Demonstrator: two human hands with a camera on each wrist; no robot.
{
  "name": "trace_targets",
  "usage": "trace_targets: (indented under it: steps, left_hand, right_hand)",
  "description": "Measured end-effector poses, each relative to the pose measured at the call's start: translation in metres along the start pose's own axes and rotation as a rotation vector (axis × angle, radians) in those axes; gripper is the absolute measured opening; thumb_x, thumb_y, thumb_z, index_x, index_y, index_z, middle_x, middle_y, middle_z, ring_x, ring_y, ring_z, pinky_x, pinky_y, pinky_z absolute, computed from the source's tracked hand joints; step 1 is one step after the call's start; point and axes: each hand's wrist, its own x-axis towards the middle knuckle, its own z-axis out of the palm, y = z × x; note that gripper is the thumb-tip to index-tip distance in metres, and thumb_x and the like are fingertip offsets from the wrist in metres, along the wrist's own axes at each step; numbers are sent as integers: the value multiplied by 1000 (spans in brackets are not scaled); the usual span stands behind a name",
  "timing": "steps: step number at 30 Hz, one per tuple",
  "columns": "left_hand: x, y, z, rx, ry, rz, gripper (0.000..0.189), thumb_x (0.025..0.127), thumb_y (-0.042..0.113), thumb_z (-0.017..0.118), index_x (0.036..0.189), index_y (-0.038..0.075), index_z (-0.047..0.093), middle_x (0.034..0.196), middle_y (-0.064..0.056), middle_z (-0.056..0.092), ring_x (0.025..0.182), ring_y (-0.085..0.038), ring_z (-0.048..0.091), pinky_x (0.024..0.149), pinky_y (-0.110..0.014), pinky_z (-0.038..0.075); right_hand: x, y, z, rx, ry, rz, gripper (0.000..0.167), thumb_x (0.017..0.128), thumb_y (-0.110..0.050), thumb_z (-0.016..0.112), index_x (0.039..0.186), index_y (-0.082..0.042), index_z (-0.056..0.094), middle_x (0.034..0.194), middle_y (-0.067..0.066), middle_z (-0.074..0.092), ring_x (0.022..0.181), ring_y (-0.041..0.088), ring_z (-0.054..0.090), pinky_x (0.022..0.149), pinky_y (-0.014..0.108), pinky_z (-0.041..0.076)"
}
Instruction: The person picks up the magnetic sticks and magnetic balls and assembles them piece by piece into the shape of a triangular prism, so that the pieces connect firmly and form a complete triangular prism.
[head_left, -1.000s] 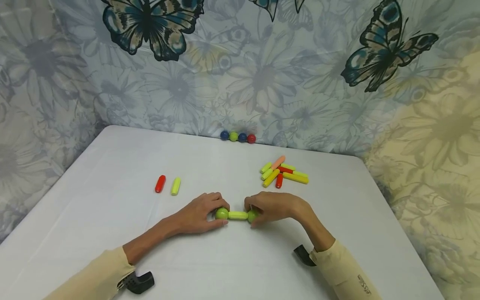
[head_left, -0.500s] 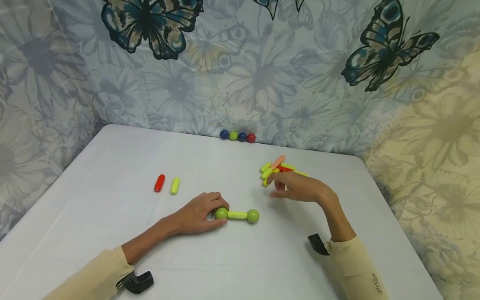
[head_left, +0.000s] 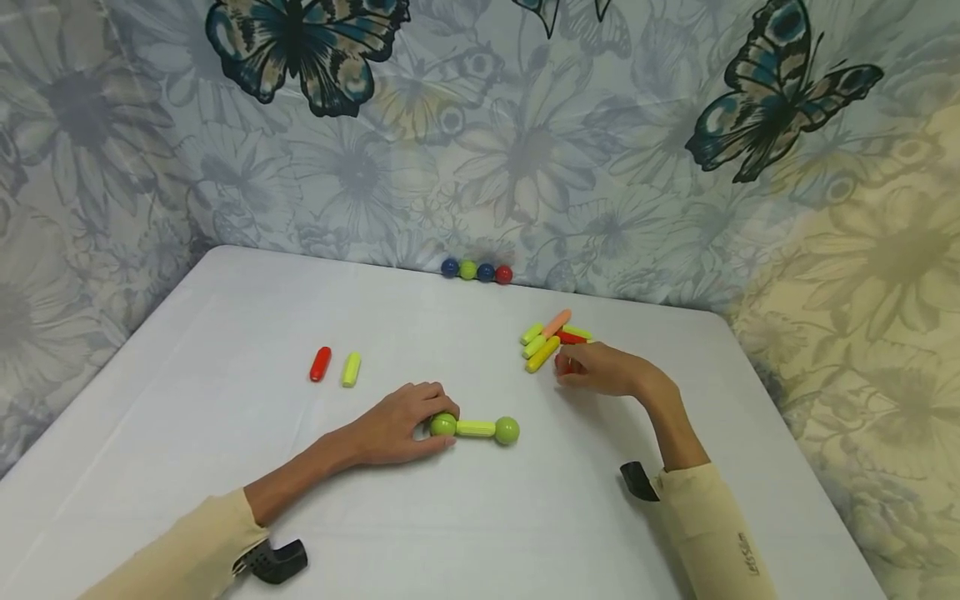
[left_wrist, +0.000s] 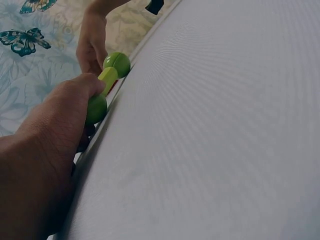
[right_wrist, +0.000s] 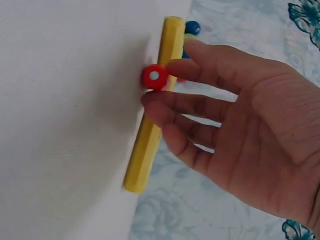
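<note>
My left hand point(head_left: 397, 425) holds a glossy green ball point(head_left: 444, 425), fingers behind it and thumb in front. From that ball a ribbed lime-green rod point(head_left: 476, 429) runs right to a second green ball point(head_left: 507, 431), all three joined flat on the table. Farther back and to the right, my right hand point(head_left: 609, 371) is at the edge of a rod pile. In the right wrist view its thumb and forefinger pinch a short red rod point(right_wrist: 154, 76) with a grey disc in its end. Behind that lies a long yellow rod point(right_wrist: 137, 165). The hand hides part of the pile in the head view.
The pile also has a yellow rod point(head_left: 543, 355), a peach rod point(head_left: 557, 323) and several lime and red ones. A red rod point(head_left: 320, 364) and a lime rod point(head_left: 352, 369) lie at left. A row of balls point(head_left: 486, 272) lines the table's back edge.
My right hand has let go of the right green ball and moved back and right to the pile, where it now pinches a short red rod. The left hand has stayed put.
</note>
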Motion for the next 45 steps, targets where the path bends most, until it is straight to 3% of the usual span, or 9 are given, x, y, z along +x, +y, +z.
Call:
trace_targets:
  steps: [9, 18, 29, 36, 40, 45]
  left_hand:
    - [1, 2, 2, 0, 0, 4, 22, 97, 38, 70, 117, 28, 68, 103, 14, 58, 92, -1, 49, 88, -27, 44]
    - [0, 3, -1, -4, 16, 8, 22, 96, 36, 72, 116, 27, 69, 101, 13, 58, 90, -2, 49, 87, -27, 44]
    - [1, 3, -1, -8, 4, -8, 22, 96, 37, 71, 116, 27, 69, 102, 13, 59, 91, -3, 49, 88, -28, 45]
    - [2, 3, -1, -2, 2, -7, 22, 97, 37, 71, 116, 28, 69, 102, 13, 58, 91, -3, 49, 88, -28, 44]
    - [3, 2, -1, -8, -1, -9, 22, 97, 38, 71, 116, 28, 69, 102, 13, 59, 91, -3, 49, 88, -28, 44]
    - [2, 1, 0, -6, -7, -11, 22, 97, 38, 71, 116, 28, 69, 103, 13, 59, 91, -2, 49, 88, -28, 45]
  right_hand:
    - [0, 1, 3, -12, 21, 32, 17, 103, -16, 66, 116, -7, 60, 80, 3, 57, 75, 15, 50, 69, 28, 40]
    - [3, 3, 4, -35, -34, 22, 17, 98, -7, 66, 114, -12, 63, 76, 0, 49, 73, 14, 49, 69, 28, 38]
    - [5, -17, 5, 2, 33, -129, 14, 101, -10, 66, 114, -8, 72, 96, 1, 66, 90, 15, 56, 80, 27, 50]
    - [4, -32, 7, 2, 104, -223, 16, 99, -10, 68, 115, -7, 73, 97, 0, 71, 86, 11, 59, 79, 24, 53]
    - [5, -42, 9, 26, 118, -240, 18, 98, -10, 70, 116, -7, 73, 101, 2, 75, 86, 11, 61, 79, 23, 54]
    - [7, -54, 17, 27, 74, -228, 23, 98, -15, 72, 120, -8, 74, 108, 1, 76, 89, 10, 62, 82, 21, 54]
